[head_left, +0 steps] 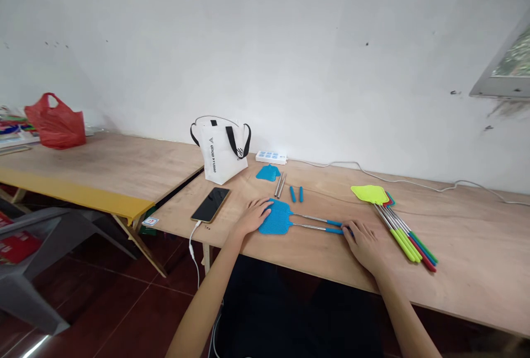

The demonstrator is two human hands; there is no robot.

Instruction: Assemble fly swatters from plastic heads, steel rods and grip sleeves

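Observation:
Two blue fly swatters (275, 219) lie side by side on the table, heads to the left and metal rods running right to blue handles. My left hand (253, 216) rests against the left edge of the heads, fingers stretched out over them. At the handle ends lies my right hand (362, 243), its fingers apart and loosely bent, touching the tips without wrapping them. Behind the swatters are a loose blue swatter head (268, 172), metal rods (280, 185) and two short blue handle grips (301, 194). Right of my right hand lies a stack of swatters with a yellow head (370, 194) uppermost.
A phone (211, 204) with a white charging cable lies left of my left hand. Behind it stand a white bag (223, 153) and a power strip (271, 157). A second table (124, 167) at left carries a red plastic bag (58, 123). The table's front edge is close.

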